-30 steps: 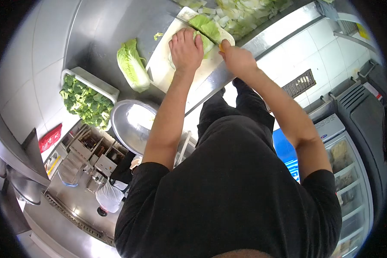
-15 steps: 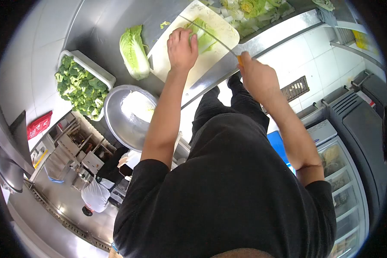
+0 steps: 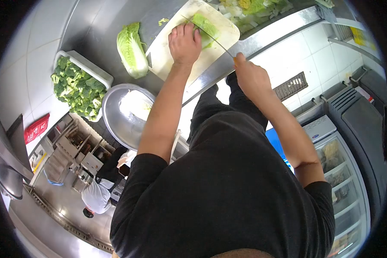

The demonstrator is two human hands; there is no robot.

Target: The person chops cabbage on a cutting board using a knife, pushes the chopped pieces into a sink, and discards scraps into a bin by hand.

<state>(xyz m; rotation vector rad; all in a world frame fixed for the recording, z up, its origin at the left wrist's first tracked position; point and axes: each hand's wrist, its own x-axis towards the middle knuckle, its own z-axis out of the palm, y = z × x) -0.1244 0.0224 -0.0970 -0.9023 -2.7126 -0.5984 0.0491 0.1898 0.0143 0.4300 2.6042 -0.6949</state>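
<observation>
A white cutting board (image 3: 176,64) lies on the steel counter, with a piece of green cabbage (image 3: 205,25) on it. My left hand (image 3: 185,44) rests against the near-left side of that piece, palm down, its fingers bent together. In my right hand (image 3: 250,74) is the orange handle of a knife (image 3: 217,41), its long blade lying across the cabbage just beyond my left fingertips. Left of the board is a whole napa cabbage (image 3: 132,50). Cut cabbage (image 3: 256,7) fills a container beyond the board's right corner.
A steel bowl (image 3: 116,112) with something pale inside stands below the whole cabbage. A white tub (image 3: 90,66) of broccoli (image 3: 77,86) sits farther left. Another person (image 3: 97,197) is at the lower left. A glass-topped freezer (image 3: 346,185) stands at the right.
My right hand and the knife have shifted slightly left. My left hand has moved a little to the right along the cabbage piece, and the view has shifted slightly.
</observation>
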